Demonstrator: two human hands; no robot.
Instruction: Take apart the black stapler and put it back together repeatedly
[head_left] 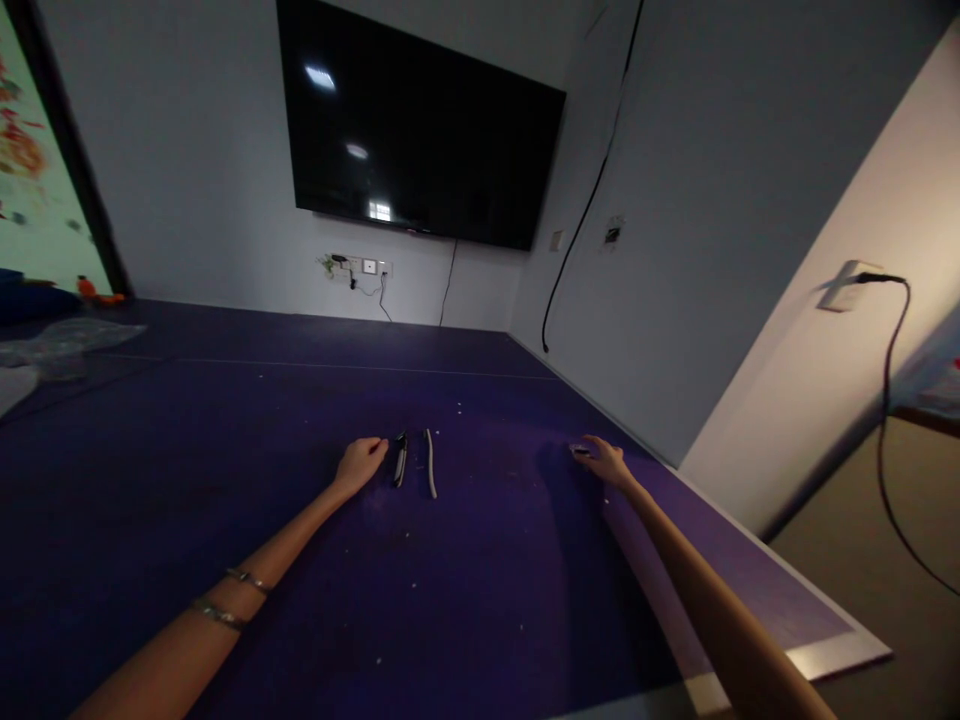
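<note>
My left hand rests on the purple tabletop with its fingers curled into a loose fist, and nothing shows in it. Just to its right lies a slim black-and-grey hand tool, perhaps a cutter; its exact kind is too small to tell. A short length of grey cable, dark at its far end, lies beside the tool. Over by the right side of the table, my right hand has its thumb and fingers around a small clear-and-dark piece, too small to name.
White crumbs dot the tabletop. Crumpled clear plastic lies at the far left. A television hangs on the back wall above sockets. A black cable dangles along the right wall, near a plugged-in socket.
</note>
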